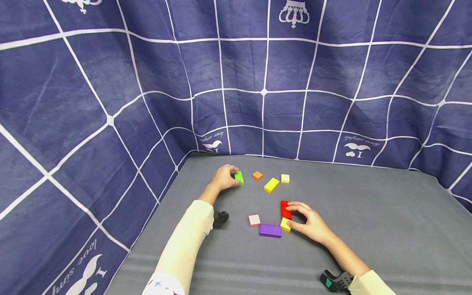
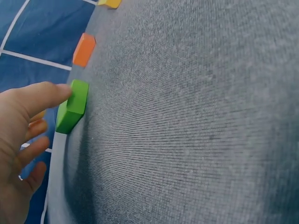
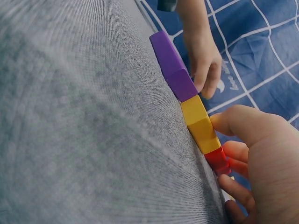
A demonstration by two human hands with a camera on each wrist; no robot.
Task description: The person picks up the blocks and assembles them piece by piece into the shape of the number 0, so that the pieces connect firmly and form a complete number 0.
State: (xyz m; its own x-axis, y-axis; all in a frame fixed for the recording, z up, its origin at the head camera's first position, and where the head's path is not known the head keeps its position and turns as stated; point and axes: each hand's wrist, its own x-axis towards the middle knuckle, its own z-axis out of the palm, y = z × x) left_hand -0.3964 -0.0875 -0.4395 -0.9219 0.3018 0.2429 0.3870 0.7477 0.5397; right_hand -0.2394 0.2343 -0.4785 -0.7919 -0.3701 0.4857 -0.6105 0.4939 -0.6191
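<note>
In the head view my left hand [image 1: 223,178] is at a green block [image 1: 239,178], thumb at its near end and a finger at its far end. The left wrist view shows the thumb against the green block [image 2: 74,105], the other fingers partly behind it. My right hand [image 1: 311,224] rests with its thumb at a small yellow block [image 1: 285,224] and its fingers over a red block [image 1: 284,209]. These two blocks lie end to end. A purple block [image 1: 270,230] adjoins the yellow one; a pink block [image 1: 254,220] sits near its left corner.
Toward the back of the grey table [image 1: 368,213] lie an orange block [image 1: 257,175], a longer yellow block [image 1: 271,185] and a pale yellow block [image 1: 285,178]. A blue checked cloth [image 1: 243,69] hangs behind and along the left side.
</note>
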